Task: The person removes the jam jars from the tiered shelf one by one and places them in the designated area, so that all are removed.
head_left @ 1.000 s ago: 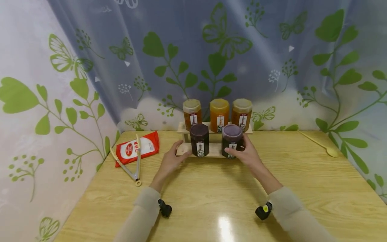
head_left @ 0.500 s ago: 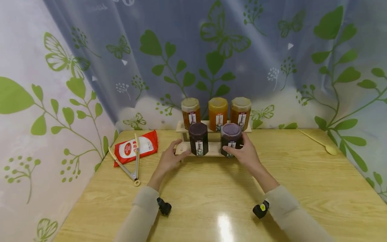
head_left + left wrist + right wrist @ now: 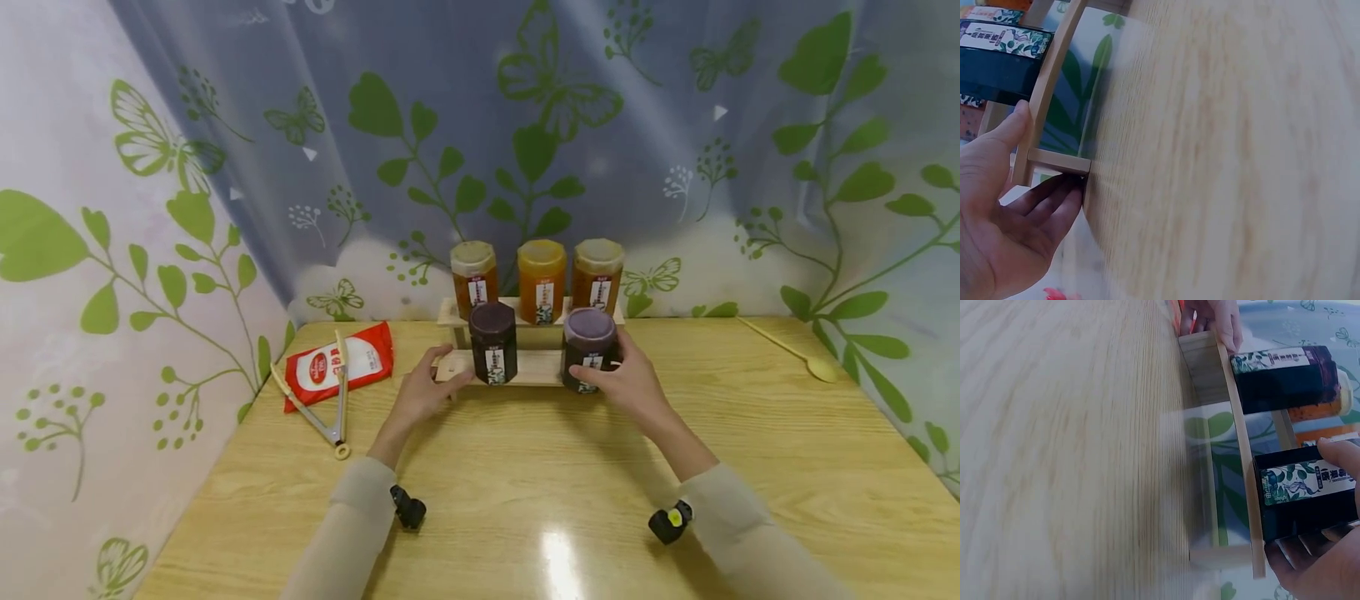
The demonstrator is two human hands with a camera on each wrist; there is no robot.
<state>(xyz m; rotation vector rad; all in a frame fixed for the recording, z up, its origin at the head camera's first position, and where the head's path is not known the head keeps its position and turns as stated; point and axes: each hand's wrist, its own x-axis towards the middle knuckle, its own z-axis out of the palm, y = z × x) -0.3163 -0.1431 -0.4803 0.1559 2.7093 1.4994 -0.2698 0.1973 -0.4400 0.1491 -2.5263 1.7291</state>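
A two-step wooden rack (image 3: 540, 367) stands against the back curtain. My left hand (image 3: 423, 392) holds its left end, thumb on the lower board and fingers curled by the end leg (image 3: 1060, 161). My right hand (image 3: 637, 383) grips a dark jam jar (image 3: 588, 329) with a purple lid at the right of the lower step, thumb across its front. In the right wrist view that jar's base is right at the board (image 3: 1249, 469). A second dark jar (image 3: 493, 342) stands upright on the lower step, nearer my left hand.
Three amber and orange jars, the middle one (image 3: 542, 283) brightest, stand on the upper step. Tongs (image 3: 337, 417) lie over a red and white packet (image 3: 367, 358) at the left. A yellow spoon (image 3: 821, 369) lies at the far right.
The dark jar in my right hand has moved a little to the right along the lower step, and the hand with it. My left hand stays at the rack's left end.
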